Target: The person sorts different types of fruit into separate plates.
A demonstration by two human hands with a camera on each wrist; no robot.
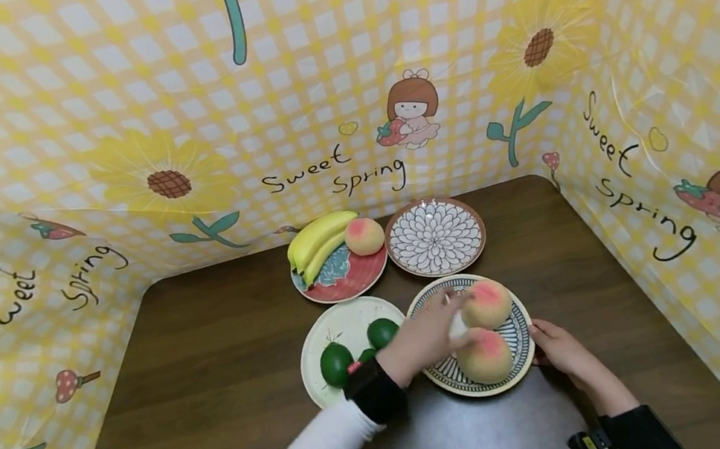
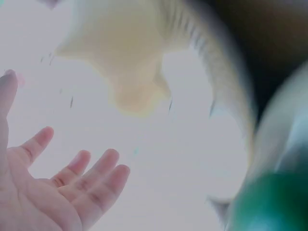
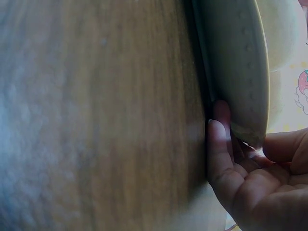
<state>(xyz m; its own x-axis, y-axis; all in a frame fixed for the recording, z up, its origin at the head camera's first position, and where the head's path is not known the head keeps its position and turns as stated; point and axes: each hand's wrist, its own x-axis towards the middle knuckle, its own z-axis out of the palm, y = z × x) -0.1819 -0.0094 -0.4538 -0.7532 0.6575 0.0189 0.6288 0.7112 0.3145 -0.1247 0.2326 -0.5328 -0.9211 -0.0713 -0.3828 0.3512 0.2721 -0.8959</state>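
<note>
A patterned plate (image 1: 528, 354) with a dark-striped rim carries two pink-tipped peaches, the far peach (image 1: 487, 304) and the near peach (image 1: 485, 356). My left hand (image 1: 429, 333) hangs over this plate from the left, its fingertips by the peaches; whether they touch is unclear. In the left wrist view the fingers (image 2: 98, 180) are spread and loosely straight, with nothing in the palm. At the plate's right edge my right hand (image 1: 560, 346) pinches the rim, thumb above and fingers underneath. The right wrist view shows the plate's underside (image 3: 236, 67) and those fingers (image 3: 219, 144).
Left of the patterned plate is a white plate (image 1: 313, 357) with green fruits (image 1: 337, 364), partly behind my left wrist. Behind stand a red-blue plate (image 1: 366, 274) with bananas (image 1: 322, 242) and another peach (image 1: 364, 237), and a brown-rimmed flower-patterned plate (image 1: 436, 237). Checkered cloth (image 1: 292, 113) walls the table (image 1: 217, 377).
</note>
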